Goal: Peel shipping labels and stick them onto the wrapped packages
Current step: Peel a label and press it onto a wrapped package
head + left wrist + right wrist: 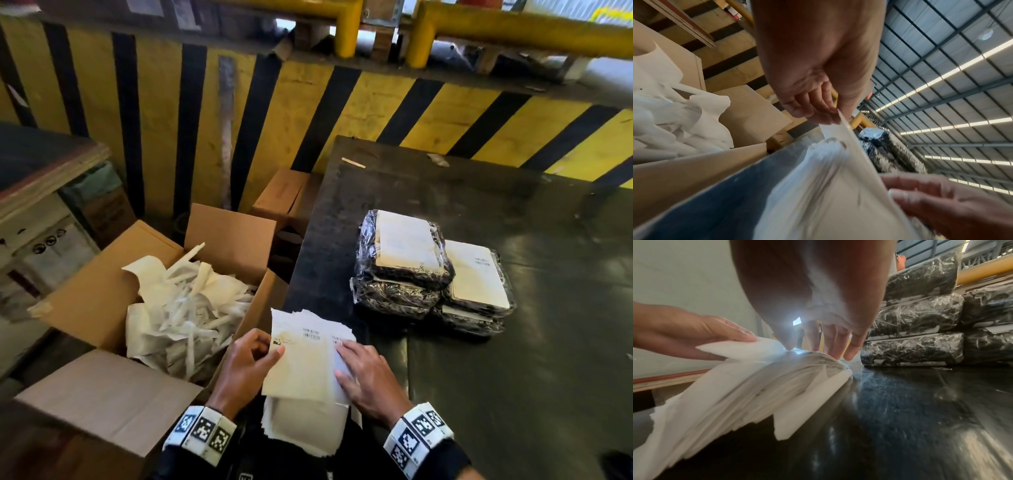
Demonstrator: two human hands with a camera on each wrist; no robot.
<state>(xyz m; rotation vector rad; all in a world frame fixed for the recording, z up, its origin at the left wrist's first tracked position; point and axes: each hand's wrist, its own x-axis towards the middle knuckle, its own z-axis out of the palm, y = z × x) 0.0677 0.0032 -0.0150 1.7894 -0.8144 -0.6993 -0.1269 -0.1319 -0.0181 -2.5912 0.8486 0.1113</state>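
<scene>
A thick stack of white shipping labels (305, 421) lies at the near edge of the dark table (513, 359). My left hand (248, 363) pinches the left edge of the top label sheet (301, 363) and lifts it off the stack. My right hand (363, 373) lies on the stack's right side, its straight fingers (840, 344) pressing the sheets down. Wrapped black packages (407, 263) stand in two piles further back on the table, each top one bearing a white label. In the left wrist view the left hand's fingers (818, 105) pinch the sheet's corner.
An open cardboard box (102, 298) full of peeled backing paper (185, 308) stands left of the table. A smaller brown box (281, 195) sits behind it. A yellow and black striped barrier (308, 113) runs along the back. A shelf unit (41, 192) is at far left.
</scene>
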